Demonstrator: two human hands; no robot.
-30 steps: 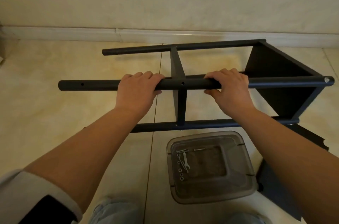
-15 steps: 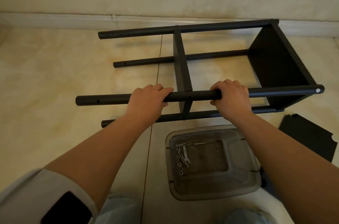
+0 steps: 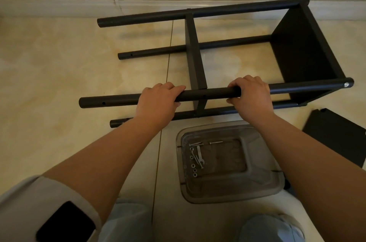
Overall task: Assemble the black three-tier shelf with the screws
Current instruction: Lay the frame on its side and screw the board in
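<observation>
the black shelf frame (image 3: 195, 49) lies on its side on the pale tiled floor (image 3: 59, 67), its four round poles running left to right and two black panels already fixed between them: one narrow panel near the middle and one wide panel (image 3: 301, 49) at the frame's right end. the nearest upper pole (image 3: 208, 95) is the landmark here. the left hand (image 3: 158, 101) curls over that pole just left of the middle panel, fingers wrapped on top. the right hand (image 3: 250, 97) grips the same pole just right of the middle panel, fingers over the top and thumb underneath. a silver screw head (image 3: 346, 85) shows at the right tip of this pole, where the wide panel meets it. small holes show near the pole's free left end.

below the pole, closer to the person, a clear plastic tray (image 3: 263, 188) sits on the floor holding loose screws (image 3: 196, 144), small washers or nuts, and a small wrench (image 3: 199, 156) along its left side. to the lower right of the pole, a loose black shelf panel (image 3: 336, 136) lies flat on the floor, apart from the frame. beyond the pole, past the far side of the frame, a white baseboard (image 3: 59, 6) runs along the wall. the person's knees in light jeans show at the bottom edge.
</observation>
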